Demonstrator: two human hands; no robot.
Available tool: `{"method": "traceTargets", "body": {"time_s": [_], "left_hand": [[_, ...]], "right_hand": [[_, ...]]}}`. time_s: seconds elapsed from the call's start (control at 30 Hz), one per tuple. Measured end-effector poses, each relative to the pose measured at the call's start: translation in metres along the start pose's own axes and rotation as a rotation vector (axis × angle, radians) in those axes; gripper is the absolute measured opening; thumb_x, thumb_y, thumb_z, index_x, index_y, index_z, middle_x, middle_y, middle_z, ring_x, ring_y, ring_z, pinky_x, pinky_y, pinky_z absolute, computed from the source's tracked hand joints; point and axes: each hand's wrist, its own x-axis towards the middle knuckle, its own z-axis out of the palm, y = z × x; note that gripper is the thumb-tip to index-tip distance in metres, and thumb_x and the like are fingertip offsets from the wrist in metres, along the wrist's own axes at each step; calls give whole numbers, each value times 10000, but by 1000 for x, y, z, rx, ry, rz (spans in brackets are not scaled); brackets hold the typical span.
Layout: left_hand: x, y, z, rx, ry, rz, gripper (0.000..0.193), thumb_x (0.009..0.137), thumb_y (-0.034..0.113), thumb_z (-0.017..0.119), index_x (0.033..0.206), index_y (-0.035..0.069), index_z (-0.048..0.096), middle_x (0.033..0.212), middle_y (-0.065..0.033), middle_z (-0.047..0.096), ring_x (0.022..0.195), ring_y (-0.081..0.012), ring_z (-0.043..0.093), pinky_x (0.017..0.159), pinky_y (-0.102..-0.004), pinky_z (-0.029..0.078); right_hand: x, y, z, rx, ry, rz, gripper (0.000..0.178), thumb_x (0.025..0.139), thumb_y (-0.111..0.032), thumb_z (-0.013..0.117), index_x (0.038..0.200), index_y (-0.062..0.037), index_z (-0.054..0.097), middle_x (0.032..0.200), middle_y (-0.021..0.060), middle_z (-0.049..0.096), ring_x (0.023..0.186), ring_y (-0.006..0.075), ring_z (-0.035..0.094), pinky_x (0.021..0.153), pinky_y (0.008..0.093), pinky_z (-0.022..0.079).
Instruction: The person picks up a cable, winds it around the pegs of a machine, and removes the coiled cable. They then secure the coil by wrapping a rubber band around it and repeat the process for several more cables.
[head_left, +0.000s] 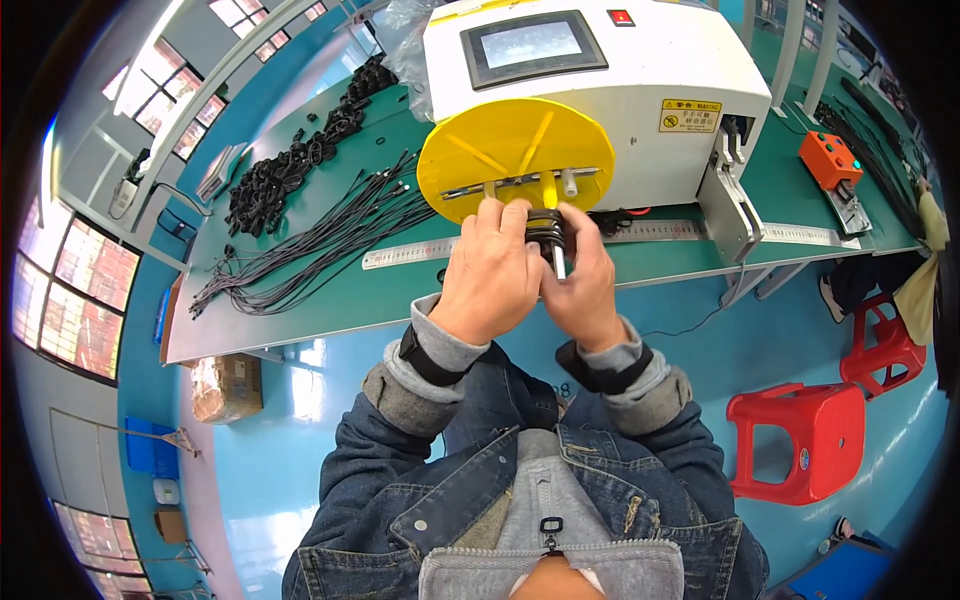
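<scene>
A small coil of black cable (545, 228) sits between my hands, just in front of the yellow disc (468, 160) of a white machine (640, 135). My left hand (488, 268) grips the coil from the left, its fingertips up by the pegs on the disc. From the right, my right hand (584, 280) is closed round the coil's other side. A silvery cable end (559, 262) points down between my thumbs. One yellow peg (548, 188) stands right above the coil; whether the coil still touches it I cannot tell.
Loose black cables (310, 235) and a heap of coiled black ones (285, 180) lie on the green table (350, 300) at left. A steel ruler (410, 253) runs along the front. To the right are an orange button box (830, 160) and red stools (800, 440).
</scene>
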Motion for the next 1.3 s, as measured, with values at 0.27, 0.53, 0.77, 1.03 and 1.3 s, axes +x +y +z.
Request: {"method": "traceTargets", "body": {"time_s": [0.27, 0.53, 0.77, 1.03, 1.3], "left_hand": [[-8, 1, 8, -22, 121, 62, 242, 743, 140, 570, 923, 12, 470, 795, -169, 468, 702, -359, 499, 616, -448, 418], [-9, 5, 3, -20, 92, 70, 255, 765, 140, 558, 961, -2, 479, 817, -181, 467, 730, -364, 502, 628, -421, 411], [-63, 43, 4, -59, 83, -42, 222, 783, 129, 533, 945, -11, 473, 843, -187, 451, 716, -373, 478, 642, -421, 406], [-86, -11, 24, -882, -205, -337, 323, 902, 255, 434, 1031, -36, 491, 960, -147, 539, 872, -290, 552, 676, -387, 480], [-74, -8, 6, -1328, -796, -791, 474, 957, 396, 310, 1138, -11, 473, 1032, -126, 578, 846, -223, 623, 600, -324, 561]], "right_hand": [[-6, -11, 5, -91, 91, -1, 430, 789, -135, 618, 1118, 24, 392, 849, 195, 601, 727, 327, 615, 623, 357, 486], [4, -23, -4, -78, -9, 144, 311, 785, -118, 602, 992, 3, 405, 730, 183, 599, 639, 345, 607, 557, 372, 477], [-37, -47, -27, -181, -111, 113, 270, 749, -69, 594, 937, -6, 411, 693, 188, 587, 644, 368, 598, 547, 404, 467], [-55, -36, -32, -173, -316, 31, 228, 728, 9, 535, 915, -18, 406, 671, 212, 564, 640, 397, 578, 520, 433, 460], [-69, -11, -27, -173, -438, 49, 238, 724, -2, 552, 912, -23, 407, 657, 185, 568, 592, 370, 579, 499, 415, 458]]}}
